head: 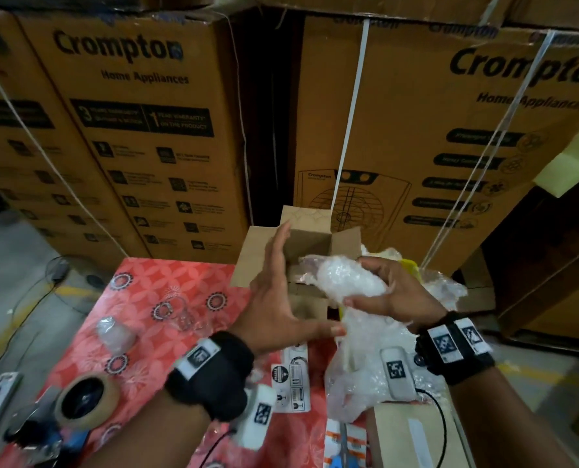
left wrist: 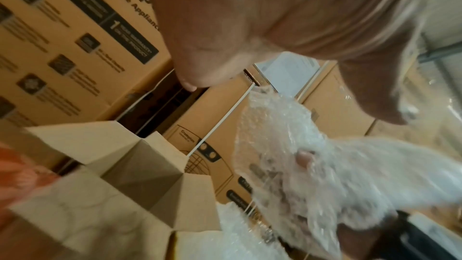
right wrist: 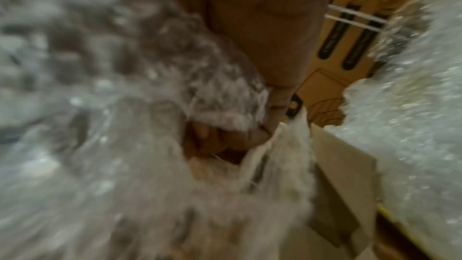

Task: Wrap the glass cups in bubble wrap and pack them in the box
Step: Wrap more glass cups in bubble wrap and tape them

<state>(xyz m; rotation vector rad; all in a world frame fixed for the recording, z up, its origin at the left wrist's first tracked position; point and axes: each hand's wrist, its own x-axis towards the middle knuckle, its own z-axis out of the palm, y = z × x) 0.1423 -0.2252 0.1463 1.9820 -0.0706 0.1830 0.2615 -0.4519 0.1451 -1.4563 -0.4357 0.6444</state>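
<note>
1. Risk: the white bubble-wrapped bundle (head: 347, 280), presumably a glass cup, is held over the small open brown cardboard box (head: 264, 251) by one hand only. The loose tail of wrap hangs below it untaped, so it could unroll and let the glass slip out.
2. Risk: if I drop it into the box rather than lower it, the glass may crack. What lies inside the box is hard to see.
3. Risk: the bare clear glass cup (head: 182, 314) and the small wrapped bundle (head: 114, 332) stand on the red patterned tablecloth (head: 139, 298), near my left forearm. A careless sweep could knock them.
4. My right hand (head: 394, 292) grasps the bundle, fingers and thumb curled round it.
5. My left hand (head: 278, 298) is spread wide, fingers straight, holding nothing. Thumb tip sits just beside the hanging wrap; actual contact I cannot tell.
6. The brown roll of packing tape (head: 87, 400) lies near the table's edge, untouched.
</note>
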